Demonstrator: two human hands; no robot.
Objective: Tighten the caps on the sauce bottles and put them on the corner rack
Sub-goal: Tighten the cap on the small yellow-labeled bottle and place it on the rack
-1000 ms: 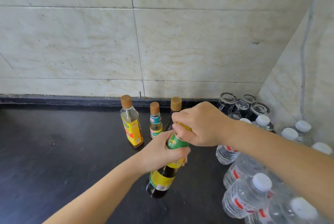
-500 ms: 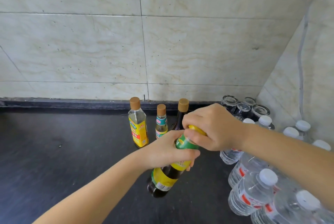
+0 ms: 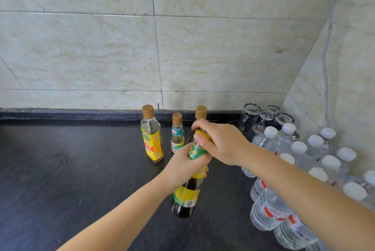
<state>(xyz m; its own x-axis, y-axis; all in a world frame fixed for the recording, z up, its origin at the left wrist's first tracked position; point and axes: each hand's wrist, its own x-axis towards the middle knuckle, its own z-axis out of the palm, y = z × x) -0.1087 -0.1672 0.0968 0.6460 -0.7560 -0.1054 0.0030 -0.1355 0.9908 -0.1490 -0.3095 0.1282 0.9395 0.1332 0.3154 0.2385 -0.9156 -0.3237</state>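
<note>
A dark sauce bottle (image 3: 185, 198) with yellow and green labels stands on the black counter (image 3: 81, 179), tilted a little toward me. My left hand (image 3: 185, 167) is wrapped around its neck. My right hand (image 3: 220, 142) is closed over its yellow cap (image 3: 203, 134) from above. Behind it, near the wall, stand a clear bottle with a yellow label (image 3: 151, 135), a small bottle with a teal label (image 3: 177, 133) and a dark bottle (image 3: 200, 112) of which only the brown cap shows. No corner rack is in view.
Several water bottles with white caps (image 3: 272, 202) are packed along the right side of the counter. Upturned drinking glasses (image 3: 263, 118) stand in the back right corner. Tiled walls close the back and right.
My right hand has shifted its grip on the cap, with the fingers now further round it. The bottle stays in my left hand at the same spot.
</note>
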